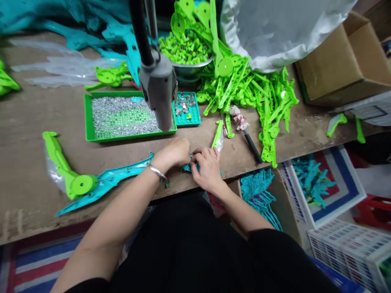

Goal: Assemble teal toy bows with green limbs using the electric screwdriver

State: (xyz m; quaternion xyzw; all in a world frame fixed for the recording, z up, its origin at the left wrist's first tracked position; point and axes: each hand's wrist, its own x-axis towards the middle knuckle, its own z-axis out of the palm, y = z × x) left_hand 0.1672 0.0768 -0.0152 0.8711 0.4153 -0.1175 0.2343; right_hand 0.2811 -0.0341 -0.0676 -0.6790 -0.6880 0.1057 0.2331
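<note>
My left hand (177,152), with a silver bangle at the wrist, is curled shut at the table's front edge; what its fingers grip is hidden. Close beside it, my right hand (207,166) has its fingers bent over a teal plastic part (187,167), which shows between the two hands. To the left lies a long teal shell (117,175) with a thin wire along it. It meets a bent bright-green piece with a round disc (82,185). Below my left wrist a small green connector (167,184) hangs near the edge. A green-and-clear piece (218,137) lies just beyond my right hand.
A grey electric screwdriver (158,89) hangs over a green tray (130,139) of screws. Behind are a teal tray (192,121), a metal bowl (195,65) of green parts, and piled green pieces (244,83). A black-handled tool (253,147) and a cardboard box (336,73) are rightward.
</note>
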